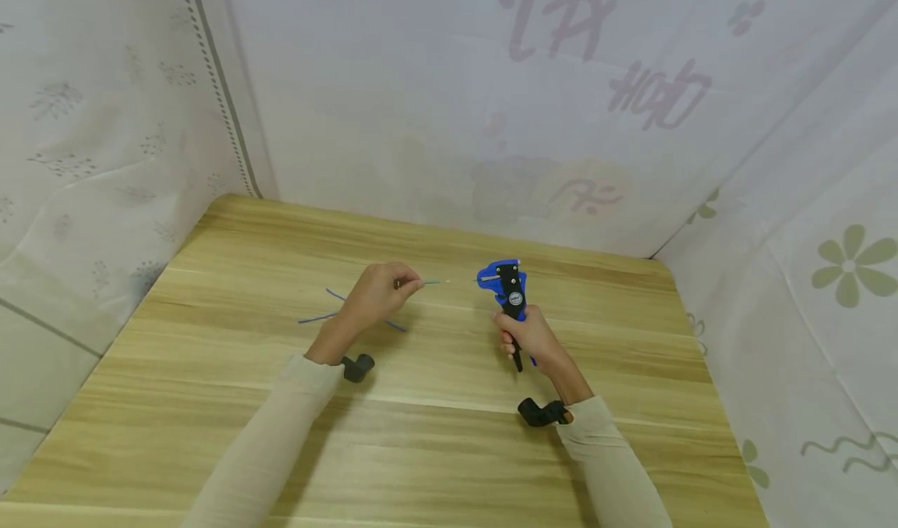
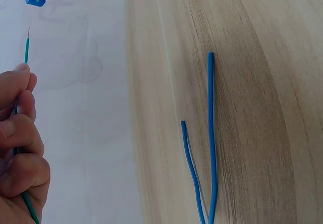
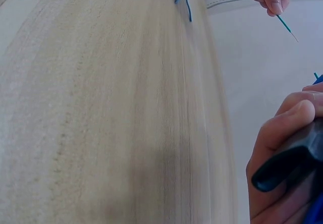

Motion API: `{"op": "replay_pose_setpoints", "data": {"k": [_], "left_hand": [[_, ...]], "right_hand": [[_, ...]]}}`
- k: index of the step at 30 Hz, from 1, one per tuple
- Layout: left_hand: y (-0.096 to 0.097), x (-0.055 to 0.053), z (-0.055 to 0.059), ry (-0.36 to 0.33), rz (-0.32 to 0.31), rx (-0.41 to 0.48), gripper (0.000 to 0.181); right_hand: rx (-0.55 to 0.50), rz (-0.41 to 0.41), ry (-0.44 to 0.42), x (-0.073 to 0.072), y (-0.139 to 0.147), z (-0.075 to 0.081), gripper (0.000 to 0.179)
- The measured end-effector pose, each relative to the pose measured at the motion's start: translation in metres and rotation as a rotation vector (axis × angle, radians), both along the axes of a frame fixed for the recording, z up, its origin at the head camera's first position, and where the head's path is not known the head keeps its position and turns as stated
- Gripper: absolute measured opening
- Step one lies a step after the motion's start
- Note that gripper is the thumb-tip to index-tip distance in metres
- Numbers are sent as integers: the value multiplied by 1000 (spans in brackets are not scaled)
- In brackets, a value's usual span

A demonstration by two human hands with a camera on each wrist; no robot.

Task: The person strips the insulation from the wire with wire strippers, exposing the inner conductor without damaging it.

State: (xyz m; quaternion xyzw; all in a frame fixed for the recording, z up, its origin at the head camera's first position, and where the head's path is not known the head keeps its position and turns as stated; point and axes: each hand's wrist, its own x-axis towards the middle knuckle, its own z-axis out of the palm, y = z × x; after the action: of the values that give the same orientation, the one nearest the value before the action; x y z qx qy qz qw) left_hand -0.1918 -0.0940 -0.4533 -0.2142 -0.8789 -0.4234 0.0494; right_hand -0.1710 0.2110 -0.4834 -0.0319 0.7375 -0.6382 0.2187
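My left hand (image 1: 375, 295) pinches a green wire (image 2: 27, 51) between thumb and fingertips, and its other fingers curl round the wire's length. A thin bare copper end (image 2: 29, 33) sticks out past the green insulation. In the head view my right hand (image 1: 535, 334) grips the handles of a blue and black wire stripper (image 1: 514, 285), held upright with its nose facing the wire. A short green bit (image 3: 316, 76) pokes from the stripper's nose. There is a gap between the wire's bare tip and the tool.
Blue wires (image 2: 211, 108) lie on the wooden table (image 1: 421, 450) beneath and beside my left hand. Patterned cloth (image 1: 393, 83) hangs behind the table and along both sides. Each wrist carries a black camera mount (image 1: 359, 368).
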Motion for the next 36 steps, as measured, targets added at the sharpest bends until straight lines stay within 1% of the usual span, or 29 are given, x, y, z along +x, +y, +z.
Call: {"op": "replay_pose_setpoints", "data": {"k": [8, 17, 21, 26, 31, 36], "left_hand": [[1, -1, -2, -4, 5, -17, 13], [1, -2, -2, 4, 10, -26, 14], [1, -2, -1, -11, 17, -33, 15], [1, -3, 0, -33, 16, -41, 16], [-1, -4, -1, -40, 7, -49, 15], [-5, -6, -3, -30, 9, -70, 15]], "right_hand": [[-5, 17, -11, 0, 1, -3, 39], [-14, 10, -19, 1, 1, -2, 42], [-11, 12, -23, 0, 3, -3, 37], [-32, 14, -43, -1, 3, -3, 26], [-51, 30, -48, -2, 3, -1, 28], [-60, 26, -66, -2, 1, 2, 30]]}}
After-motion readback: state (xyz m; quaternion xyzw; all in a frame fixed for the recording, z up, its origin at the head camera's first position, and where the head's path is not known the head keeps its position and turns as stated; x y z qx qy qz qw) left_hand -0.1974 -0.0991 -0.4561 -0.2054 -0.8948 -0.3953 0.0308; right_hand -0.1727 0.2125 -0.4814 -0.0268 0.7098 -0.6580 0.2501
